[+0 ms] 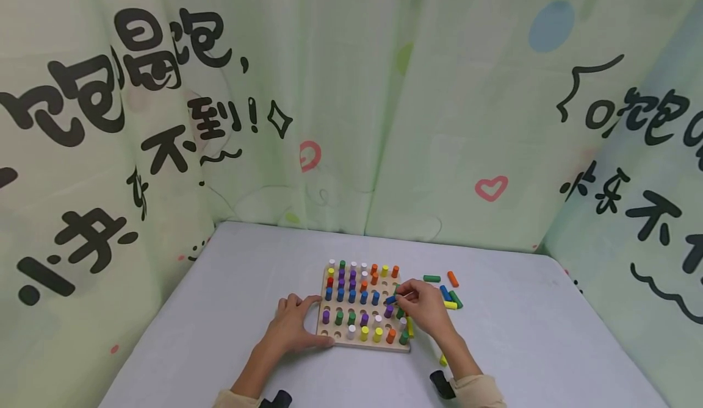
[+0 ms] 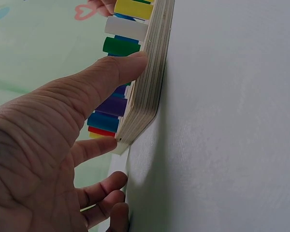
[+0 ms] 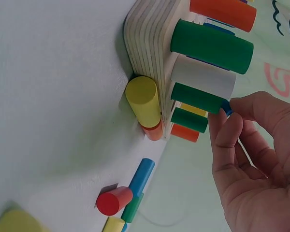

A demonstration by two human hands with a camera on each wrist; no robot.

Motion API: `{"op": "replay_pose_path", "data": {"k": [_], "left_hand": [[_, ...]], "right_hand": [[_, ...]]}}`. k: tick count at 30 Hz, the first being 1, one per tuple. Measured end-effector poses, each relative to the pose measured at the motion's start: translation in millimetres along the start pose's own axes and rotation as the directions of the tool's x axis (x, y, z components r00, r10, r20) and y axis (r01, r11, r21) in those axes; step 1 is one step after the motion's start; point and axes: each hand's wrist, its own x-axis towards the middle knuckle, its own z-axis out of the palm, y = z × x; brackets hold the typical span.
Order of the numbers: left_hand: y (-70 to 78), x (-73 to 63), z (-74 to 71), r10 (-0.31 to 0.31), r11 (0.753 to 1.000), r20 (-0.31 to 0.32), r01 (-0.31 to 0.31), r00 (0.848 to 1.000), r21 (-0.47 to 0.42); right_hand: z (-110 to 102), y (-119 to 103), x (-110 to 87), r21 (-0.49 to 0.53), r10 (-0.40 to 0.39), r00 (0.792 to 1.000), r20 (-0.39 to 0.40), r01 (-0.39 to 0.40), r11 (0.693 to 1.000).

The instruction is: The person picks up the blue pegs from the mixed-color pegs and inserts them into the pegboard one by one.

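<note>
A wooden pegboard (image 1: 369,345) stands on the table with rows of coloured pegs upright in its holes. My left hand (image 1: 291,329) rests at its front-left corner, the straight thumb against the front edge and the index finger touching the left side; the other fingers hang loosely. Between thumb and fingertips my right hand (image 1: 425,305) pinches a blue peg (image 1: 390,300), tilted at the right end of the blue row. In the right wrist view only a bit of this blue peg (image 3: 226,107) shows behind a green peg (image 3: 198,98); whether it touches a hole is hidden.
Loose pegs lie right of the board, among them a green peg (image 1: 431,279), an orange peg (image 1: 453,279) and a yellow peg (image 1: 450,305). Another yellow peg (image 3: 144,101) is close against the board's right side. A patterned curtain (image 1: 340,121) surrounds the table (image 1: 247,261).
</note>
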Motion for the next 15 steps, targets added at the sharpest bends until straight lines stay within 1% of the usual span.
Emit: {"op": "replay_pose_path", "data": {"k": [8,15], "left_hand": [[1.3,-1.5,-2.3,0.004,1.0,-0.002,-0.004,1.0,-0.001],[0.8,-2.0,-2.5,0.013,1.0,-0.005,-0.013,1.0,-0.018]], "right_hand": [[4.4,-1.5,1.0,-0.018,0.012,1.0,0.014,-0.012,1.0],[6.2,-5.6,1.7,0.0,0.022,1.0,0.01,-0.022,1.0]]}}
